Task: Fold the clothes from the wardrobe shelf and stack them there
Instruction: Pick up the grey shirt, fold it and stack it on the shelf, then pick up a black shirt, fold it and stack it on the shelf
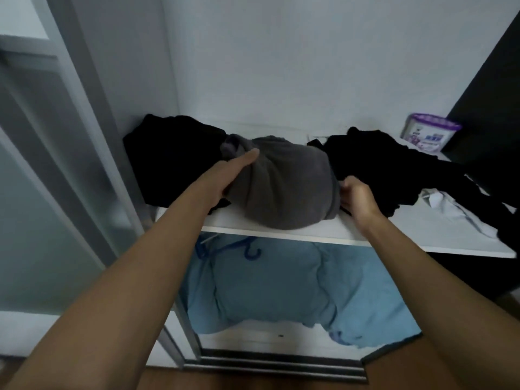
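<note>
A bunched grey garment (284, 184) lies at the front of the white wardrobe shelf (332, 235). My left hand (233, 170) holds its left side, thumb stretched over the top and fingers hidden underneath. My right hand (354, 195) grips the cloth at its right edge with curled fingers. A heap of black clothes (174, 161) sits to the left against the side wall. Another black garment (394, 161) sprawls to the right.
A purple-lidded tub (430, 132) stands at the shelf's back right. A pale grey garment (455, 209) lies on the right part of the shelf. Below the shelf hang light blue clothes (281, 288) on blue hangers (247, 249). A sliding door frame (84, 130) runs along the left.
</note>
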